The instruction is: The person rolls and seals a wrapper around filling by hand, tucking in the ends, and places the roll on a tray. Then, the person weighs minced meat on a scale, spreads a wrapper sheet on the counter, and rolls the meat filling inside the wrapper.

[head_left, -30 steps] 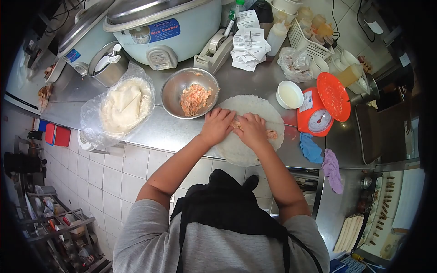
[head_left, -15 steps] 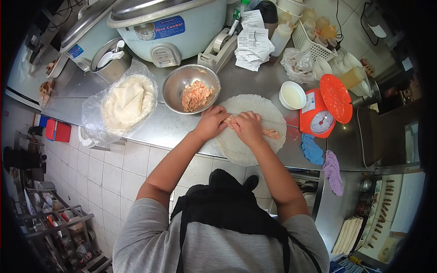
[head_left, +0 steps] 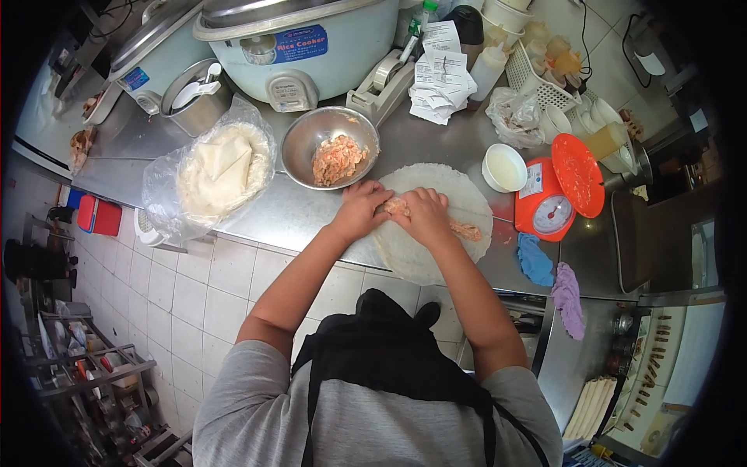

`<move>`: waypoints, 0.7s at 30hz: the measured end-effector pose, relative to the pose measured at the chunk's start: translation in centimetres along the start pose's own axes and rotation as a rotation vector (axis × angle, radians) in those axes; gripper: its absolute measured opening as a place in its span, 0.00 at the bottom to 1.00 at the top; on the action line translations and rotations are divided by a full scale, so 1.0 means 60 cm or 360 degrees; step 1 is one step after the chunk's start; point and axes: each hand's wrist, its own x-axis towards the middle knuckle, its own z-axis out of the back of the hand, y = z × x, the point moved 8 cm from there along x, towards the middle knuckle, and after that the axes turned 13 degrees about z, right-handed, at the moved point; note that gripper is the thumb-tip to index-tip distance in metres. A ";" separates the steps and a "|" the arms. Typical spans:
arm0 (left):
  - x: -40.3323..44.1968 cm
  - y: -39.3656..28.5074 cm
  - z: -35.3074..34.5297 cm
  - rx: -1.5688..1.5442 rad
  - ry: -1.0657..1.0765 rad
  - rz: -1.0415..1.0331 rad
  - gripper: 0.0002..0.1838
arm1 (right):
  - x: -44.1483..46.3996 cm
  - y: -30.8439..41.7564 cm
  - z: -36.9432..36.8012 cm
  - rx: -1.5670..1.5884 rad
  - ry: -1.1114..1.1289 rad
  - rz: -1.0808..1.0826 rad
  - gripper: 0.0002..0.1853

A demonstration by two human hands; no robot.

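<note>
A large round pale wrapper sheet (head_left: pixel 416 257) lies flat on the steel counter, with a strip of orange-pink minced filling (head_left: pixel 467 230) across it. My left hand (head_left: pixel 361 208) is at the sheet's left side, its fingertips closed on the strip's left end. Just right of it, my right hand (head_left: pixel 424 216) bends its fingers over the same strip and hides its middle. Some filling shows between the two hands. More of it sits in a steel mixing bowl (head_left: pixel 294 161) right behind my left hand. A stack of wrapper sheets (head_left: pixel 222 173) rests in an opened plastic bag to the left.
A small white bowl (head_left: pixel 504 168) of pale liquid and an orange scale (head_left: pixel 542 204) with a smeared pan stand at right. Blue (head_left: pixel 534 259) and purple (head_left: pixel 569 300) cloths lie near the edge. Behind are a rice cooker (head_left: pixel 342 58), a tape dispenser (head_left: pixel 383 92) and receipts (head_left: pixel 442 78).
The camera view has shifted slightly. Both hands stay at the strip with only small finger movements, and a little more filling shows between them.
</note>
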 end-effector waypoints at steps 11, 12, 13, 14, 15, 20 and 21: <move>-0.001 0.003 0.005 -0.0036 -0.0055 0.0039 0.16 | 0.006 0.006 -0.017 0.0014 0.0066 0.0161 0.15; -0.003 0.004 0.006 -0.0052 -0.0054 0.0044 0.16 | 0.006 0.008 -0.002 0.0032 -0.0061 0.0112 0.13; -0.005 0.004 0.008 -0.0048 -0.0063 0.0039 0.15 | 0.002 0.011 0.015 0.0051 -0.0189 0.0064 0.11; -0.006 0.004 0.010 -0.0045 -0.0078 0.0036 0.15 | 0.000 0.013 0.031 0.0068 -0.0314 0.0021 0.10; -0.008 0.004 0.011 -0.0043 -0.0091 0.0037 0.15 | 0.000 0.014 0.029 0.0021 -0.0307 0.0048 0.10; -0.008 0.009 0.008 -0.0003 -0.0096 0.0058 0.17 | 0.006 0.006 -0.021 0.0018 0.0000 -0.0018 0.15; -0.008 0.011 0.008 -0.0009 -0.0101 0.0061 0.17 | 0.008 0.006 -0.025 0.0024 0.0031 -0.0023 0.15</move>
